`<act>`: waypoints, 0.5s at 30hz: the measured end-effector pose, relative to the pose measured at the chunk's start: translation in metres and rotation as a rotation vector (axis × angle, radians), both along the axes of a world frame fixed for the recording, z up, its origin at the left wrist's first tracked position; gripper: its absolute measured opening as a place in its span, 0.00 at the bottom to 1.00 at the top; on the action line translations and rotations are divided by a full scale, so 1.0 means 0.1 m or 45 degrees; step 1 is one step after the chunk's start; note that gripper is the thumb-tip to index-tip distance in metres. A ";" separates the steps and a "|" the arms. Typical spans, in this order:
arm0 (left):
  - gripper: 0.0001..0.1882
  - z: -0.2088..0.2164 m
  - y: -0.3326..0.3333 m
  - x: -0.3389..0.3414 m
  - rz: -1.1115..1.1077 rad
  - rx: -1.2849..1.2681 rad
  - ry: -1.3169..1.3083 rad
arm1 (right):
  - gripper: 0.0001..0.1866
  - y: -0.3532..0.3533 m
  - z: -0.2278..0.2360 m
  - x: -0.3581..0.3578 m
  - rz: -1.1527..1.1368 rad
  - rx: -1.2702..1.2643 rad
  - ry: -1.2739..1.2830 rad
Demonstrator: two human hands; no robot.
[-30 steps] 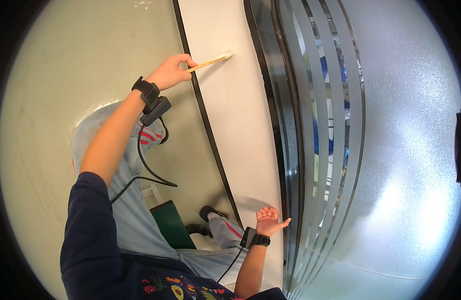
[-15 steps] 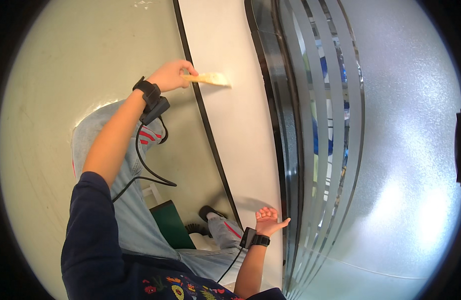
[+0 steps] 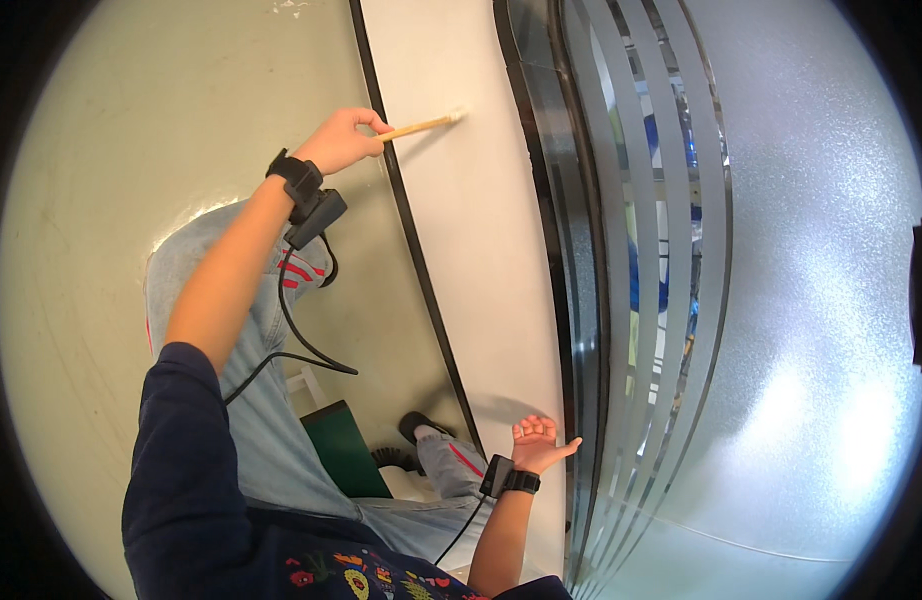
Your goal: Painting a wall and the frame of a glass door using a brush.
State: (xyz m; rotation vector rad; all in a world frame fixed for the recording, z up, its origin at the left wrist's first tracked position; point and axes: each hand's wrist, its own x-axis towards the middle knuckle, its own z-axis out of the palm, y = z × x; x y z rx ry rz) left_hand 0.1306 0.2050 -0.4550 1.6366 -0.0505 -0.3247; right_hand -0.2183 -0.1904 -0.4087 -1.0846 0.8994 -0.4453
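Note:
My left hand (image 3: 343,142) is closed around the wooden handle of a flat, pale-bristled brush (image 3: 421,127). The brush is seen nearly edge-on, its tip at the surface of the long white ledge (image 3: 471,230); whether the bristles touch it I cannot tell. My left fingers are at the ledge's black-edged left side. Lower down, my right hand (image 3: 538,445) holds nothing, palm up with fingers loosely curled and thumb stretched out. It is beside the dark frame strip (image 3: 578,340) along the ledge's right side.
A frosted glass panel (image 3: 801,250) with clear stripes rises on the right. On the left is the pale greenish floor (image 3: 111,160). Near my legs is a dark green flat-sided object (image 3: 346,450). A black cable (image 3: 291,320) hangs from my left wrist device.
My left hand has moved slightly away from me along the ledge. The brush has turned from its broad face to nearly edge-on, its tip farther up. My right hand stays nearly still.

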 end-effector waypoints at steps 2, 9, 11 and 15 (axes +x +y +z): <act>0.14 0.02 0.00 -0.01 -0.079 0.023 -0.060 | 0.40 0.00 0.00 0.00 0.006 0.006 -0.007; 0.14 -0.04 -0.12 -0.09 -0.309 0.258 -0.073 | 0.40 0.03 0.01 0.01 -0.032 0.009 0.012; 0.14 0.02 -0.02 -0.04 -0.224 0.224 -0.026 | 0.40 0.05 0.03 0.02 -0.032 0.005 0.022; 0.15 0.02 0.05 0.03 0.149 0.046 -0.015 | 0.40 0.04 0.03 0.02 -0.049 -0.016 0.033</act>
